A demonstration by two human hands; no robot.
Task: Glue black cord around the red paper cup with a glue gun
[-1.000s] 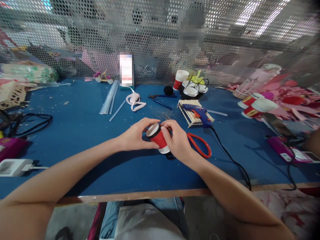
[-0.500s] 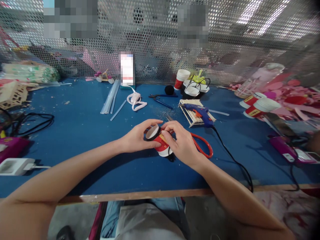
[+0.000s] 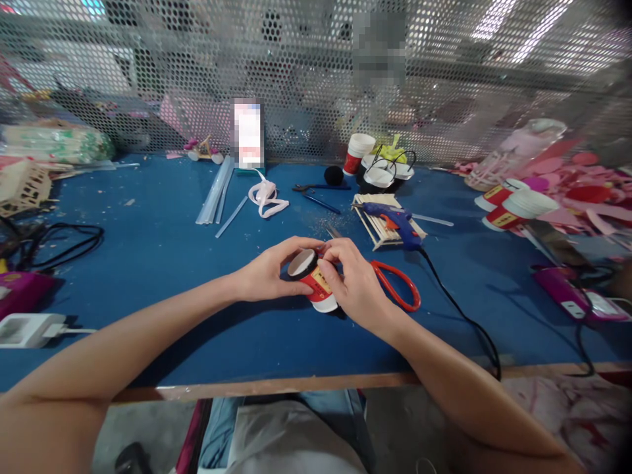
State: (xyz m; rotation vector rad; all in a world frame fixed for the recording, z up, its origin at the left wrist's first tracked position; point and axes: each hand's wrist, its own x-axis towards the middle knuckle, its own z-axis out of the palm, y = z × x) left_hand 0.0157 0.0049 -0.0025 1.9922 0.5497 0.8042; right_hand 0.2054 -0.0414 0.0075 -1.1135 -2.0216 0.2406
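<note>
While it lies tilted between them, both the left hand [image 3: 264, 276] and right hand [image 3: 356, 286] clasp the red paper cup [image 3: 313, 280] (its rim partly hidden by fingers).

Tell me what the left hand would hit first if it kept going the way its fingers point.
The left hand points rightward and already touches the red paper cup held between both hands. Past the cup, the right hand is next in line, then probably the red scissors; depth there is unclear.

Both your forearms are bare, no sleeves, rings or watch showing. Below the desk's near edge, you wear blue jeans (under a pale grey top).
</note>
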